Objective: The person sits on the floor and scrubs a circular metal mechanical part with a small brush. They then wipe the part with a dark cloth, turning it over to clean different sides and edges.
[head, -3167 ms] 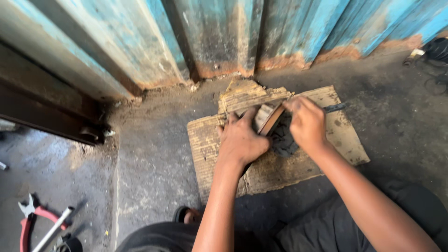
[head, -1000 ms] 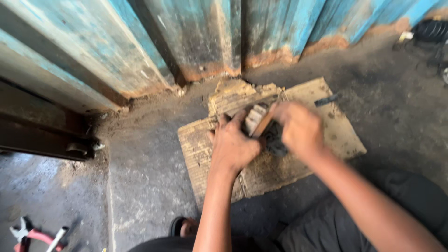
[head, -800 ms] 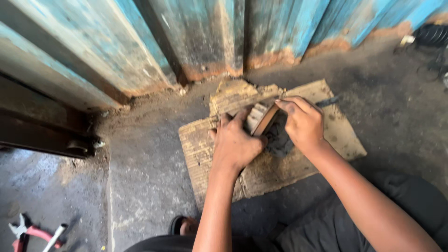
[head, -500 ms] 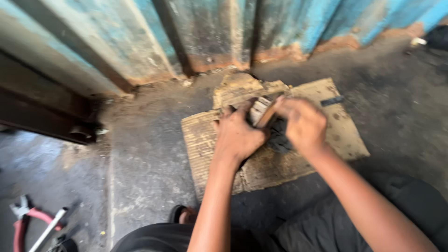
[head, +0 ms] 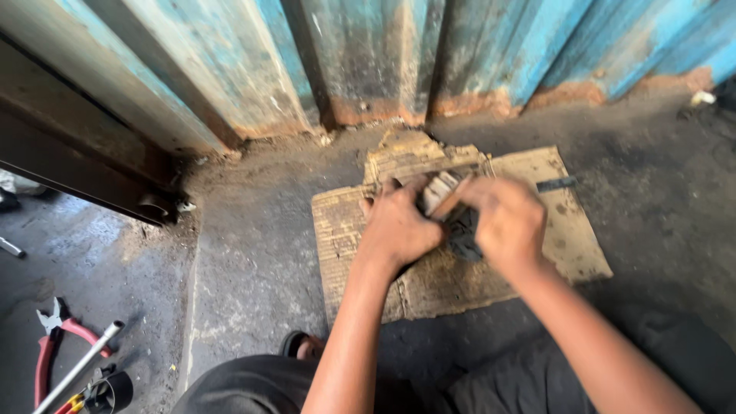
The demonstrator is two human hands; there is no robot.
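My left hand [head: 399, 226] presses down on a small dark, greasy metal part [head: 460, 230] that lies on a torn sheet of cardboard [head: 567, 238] on the concrete floor. My right hand [head: 502, 222] is closed around a wooden-handled tool [head: 441, 192], whose pale end sticks out between the two hands over the part. The hand is blurred. Most of the part is hidden under my fingers.
A rusty blue corrugated metal wall [head: 383, 61] stands just behind the cardboard. A thin dark rod [head: 556, 184] lies on the cardboard at the right. Red-handled pliers [head: 50, 345], a metal tube [head: 77, 368] and a small black cup [head: 107, 391] lie at the lower left. My knees fill the bottom edge.
My right hand has kept moving back and forth with the tool over the part, while my left hand has stayed pressed on it. The camera view shifted slightly.
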